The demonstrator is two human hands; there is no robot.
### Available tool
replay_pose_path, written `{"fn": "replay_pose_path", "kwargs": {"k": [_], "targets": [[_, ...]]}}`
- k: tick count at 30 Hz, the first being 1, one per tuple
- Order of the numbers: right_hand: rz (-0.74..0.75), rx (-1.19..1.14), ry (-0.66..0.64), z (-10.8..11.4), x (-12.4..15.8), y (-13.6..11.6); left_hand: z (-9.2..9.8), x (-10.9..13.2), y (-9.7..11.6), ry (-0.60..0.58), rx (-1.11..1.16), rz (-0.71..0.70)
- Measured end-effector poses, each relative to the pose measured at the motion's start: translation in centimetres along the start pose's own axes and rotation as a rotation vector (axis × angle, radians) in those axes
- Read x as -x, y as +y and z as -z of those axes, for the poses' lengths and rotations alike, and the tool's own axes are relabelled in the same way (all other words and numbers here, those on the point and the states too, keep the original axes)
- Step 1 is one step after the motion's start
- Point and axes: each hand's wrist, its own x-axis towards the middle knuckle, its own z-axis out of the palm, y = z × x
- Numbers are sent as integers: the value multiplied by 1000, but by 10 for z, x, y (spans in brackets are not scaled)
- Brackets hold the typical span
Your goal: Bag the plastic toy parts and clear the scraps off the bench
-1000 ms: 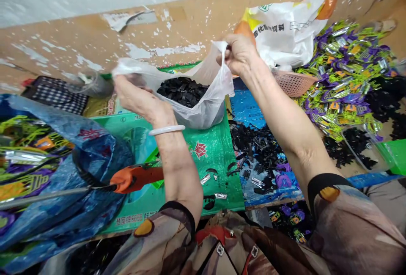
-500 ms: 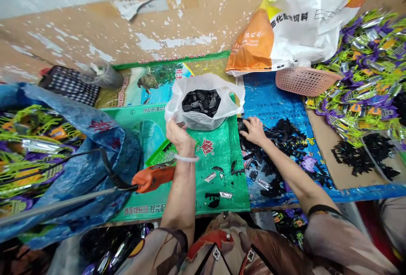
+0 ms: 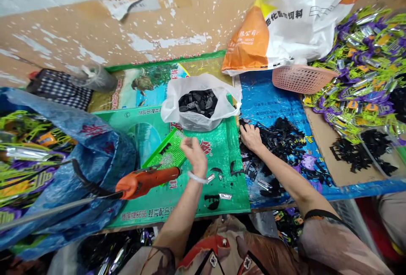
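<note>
My left hand (image 3: pixel 194 155), with a pale bangle at the wrist, is raised over the green printed sack. Its fingers are curled together, and whatever they may hold is hidden. Beside it lies a bright green tray (image 3: pixel 166 150) with small shiny bits in it. An orange power screwdriver (image 3: pixel 147 182) is just left of that forearm. My right hand (image 3: pixel 252 138) rests at the left edge of a heap of black plastic pieces (image 3: pixel 282 135), its fingers bent and slightly apart, tips among the pieces. Between and beyond the hands stands an open white plastic bag (image 3: pixel 203 123) holding similar black pieces.
Blue woven sacking (image 3: pixel 111 135) with green and purple parts is at left. An orange-white sack (image 3: pixel 298 34), a pink basket (image 3: pixel 303 79) and a pile of green-purple parts (image 3: pixel 364 72) stand at right. A clear tub (image 3: pixel 377 150) holds black pieces. Loose pieces lie near the front edge.
My left hand has let go of the white bag's rim and come down toward me, fingers curled. My right hand has dipped slightly, its fingers less spread. The view has shifted a little.
</note>
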Motion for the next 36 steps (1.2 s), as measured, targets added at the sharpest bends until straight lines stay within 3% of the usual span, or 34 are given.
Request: {"fn": "replay_pose_path", "kwargs": {"k": [4,5,7,9,12,16,19,21,23,27,30,32,36], "targets": [[7,6,-7,2,11,1,-24,59,-22,-572,-286,-289],[-2,1,-19,2,13,1,-34,66,-24,-683,-356,-350],[-36,-31,-47,3,12,5,-53,70,-28,-791,-490,-409],[-80,-112,-32,2,10,13,-72,65,-32,-802,-597,-377],[-151,-354,100,1,6,32,-89,54,-37,-740,-654,-293],[-337,-890,305,1,0,55,-93,42,-47,-697,-547,-226],[-515,-1330,398,7,-2,62,-89,31,-55,-676,-407,-44],[-573,-1639,366,15,0,62,-86,24,-60,-628,-317,87],[-587,-1932,247,22,4,61,-84,17,-65,-585,-238,175],[-642,-2290,103,28,11,56,-81,12,-74,-585,-127,171],[-640,-2325,118,22,14,55,-80,13,-82,-606,-96,56],[-570,-2213,170,16,13,55,-81,13,-88,-619,-64,-39],[-363,-1563,367,2,-1,52,-81,7,-96,-658,-18,-139]]}}
